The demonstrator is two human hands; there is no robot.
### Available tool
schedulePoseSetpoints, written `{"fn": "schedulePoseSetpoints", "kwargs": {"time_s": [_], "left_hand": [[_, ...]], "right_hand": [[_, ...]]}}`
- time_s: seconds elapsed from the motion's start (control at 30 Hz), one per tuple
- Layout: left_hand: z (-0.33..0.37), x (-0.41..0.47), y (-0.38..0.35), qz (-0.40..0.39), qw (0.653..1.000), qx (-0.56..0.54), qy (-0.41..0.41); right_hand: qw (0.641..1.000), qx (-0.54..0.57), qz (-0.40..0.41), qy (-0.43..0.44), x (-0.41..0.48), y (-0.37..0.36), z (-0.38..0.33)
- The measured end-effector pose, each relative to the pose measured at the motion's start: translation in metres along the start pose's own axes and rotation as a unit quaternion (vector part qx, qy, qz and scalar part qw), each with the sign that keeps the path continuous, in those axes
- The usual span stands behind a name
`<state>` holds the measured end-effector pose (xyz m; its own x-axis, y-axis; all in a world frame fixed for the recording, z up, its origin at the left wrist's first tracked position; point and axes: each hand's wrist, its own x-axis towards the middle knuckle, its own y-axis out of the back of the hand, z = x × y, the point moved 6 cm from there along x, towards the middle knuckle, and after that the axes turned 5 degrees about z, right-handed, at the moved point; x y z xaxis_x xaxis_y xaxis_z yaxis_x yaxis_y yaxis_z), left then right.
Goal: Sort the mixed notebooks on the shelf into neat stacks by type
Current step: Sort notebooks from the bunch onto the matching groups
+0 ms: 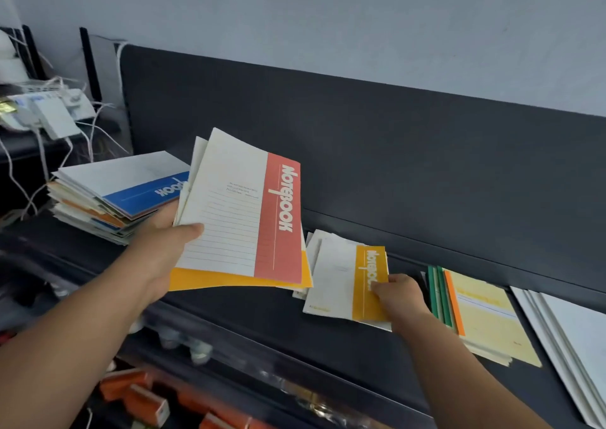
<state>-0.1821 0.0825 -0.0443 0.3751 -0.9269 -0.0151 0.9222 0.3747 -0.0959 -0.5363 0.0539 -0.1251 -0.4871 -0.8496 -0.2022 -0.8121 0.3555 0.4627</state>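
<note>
Left hand (164, 232) grips red-banded notebook bundle (242, 219), frame centre; right hand (398, 297) pinches yellow-banded notebook (347, 281) on shelf (262, 317).

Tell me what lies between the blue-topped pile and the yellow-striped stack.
Head view: bare dark shelf, with the left hand holding a red-topped bunch of notebooks above it.
</note>
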Motion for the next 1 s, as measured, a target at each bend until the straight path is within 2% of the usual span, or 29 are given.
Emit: {"fn": "schedulePoseSetpoints", "kwargs": {"time_s": [0.1, 0.17, 0.23, 0.3, 0.33, 0.4, 0.6, 0.73, 0.9, 1.0], "left_hand": [[-0.004, 0.001, -0.01, -0.027, 1.0, -0.005, 0.006], [-0.007, -0.001, -0.023, -0.049, 0.999, -0.006, 0.011], [-0.012, -0.004, -0.039, -0.071, 0.997, -0.008, 0.019], [-0.017, -0.008, -0.058, -0.097, 0.995, -0.009, 0.029], [-0.019, -0.011, -0.067, -0.11, 0.993, -0.011, 0.032], [-0.021, -0.017, -0.086, -0.132, 0.991, -0.016, 0.035], [-0.026, -0.048, -0.151, -0.198, 0.98, -0.02, 0.024], [-0.028, -0.076, -0.206, -0.225, 0.974, -0.027, 0.012], [-0.041, -0.115, -0.277, -0.259, 0.963, -0.038, 0.064], [-0.048, -0.141, -0.315, -0.281, 0.958, -0.014, 0.056]], "right_hand": [[0.998, -0.064, 0.009, 0.019, -0.008, -0.001, -0.009], [0.996, -0.064, 0.015, 0.054, -0.014, 0.001, -0.018], [0.997, 0.008, -0.012, 0.072, -0.023, -0.001, -0.028], [0.987, 0.131, -0.096, 0.009, -0.033, -0.006, -0.034], [0.97, 0.193, -0.144, -0.033, -0.038, -0.008, -0.035], [0.949, 0.242, -0.191, -0.068, -0.037, -0.002, -0.033], [0.978, 0.193, -0.078, 0.011, -0.023, 0.064, -0.011], [0.977, 0.211, -0.009, 0.019, -0.01, 0.121, 0.017], [0.97, 0.234, 0.052, 0.028, 0.003, 0.199, 0.057], [0.968, 0.238, 0.072, 0.017, 0.008, 0.24, 0.084]]}}
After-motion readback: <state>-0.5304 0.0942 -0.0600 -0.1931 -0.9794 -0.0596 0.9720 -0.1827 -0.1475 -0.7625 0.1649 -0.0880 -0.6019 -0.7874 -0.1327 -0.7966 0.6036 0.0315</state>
